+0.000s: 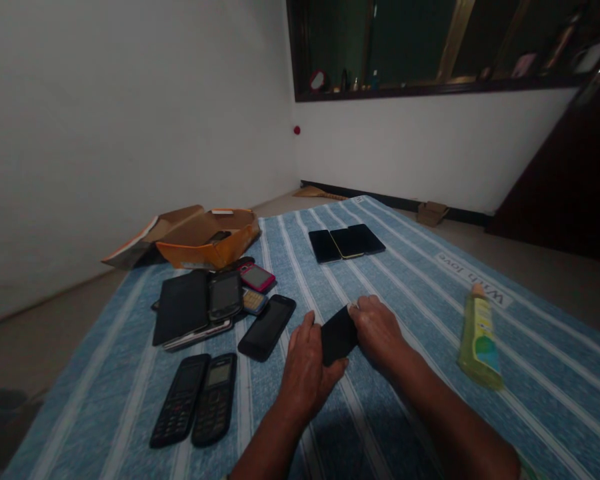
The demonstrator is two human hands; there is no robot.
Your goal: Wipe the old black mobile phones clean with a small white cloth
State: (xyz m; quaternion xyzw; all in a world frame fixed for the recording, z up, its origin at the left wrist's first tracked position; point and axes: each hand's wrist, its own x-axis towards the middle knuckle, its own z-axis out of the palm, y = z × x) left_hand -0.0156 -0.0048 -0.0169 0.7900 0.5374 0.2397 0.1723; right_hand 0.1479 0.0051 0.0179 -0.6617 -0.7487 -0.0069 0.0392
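A black smartphone (339, 337) is tilted above the bed cover between my two hands. My left hand (305, 367) grips its left side, with the thumb along the lower edge and the fingers behind. At its upper right corner, the bent fingers of my right hand (377, 327) close on the edge; a small white bit shows by those fingertips, too small to name. Left of my hands lies another dark smartphone (267, 328). Two black keypad phones (180, 400) rest side by side nearer to me.
A heap of phones around a black tablet-like slab (183, 307) lies left, before an open orange cardboard box (210, 247). Three dark smartphones (325, 247) lie in a row farther back. A yellow-green bottle (480, 343) lies right on the blue striped cover (405, 413).
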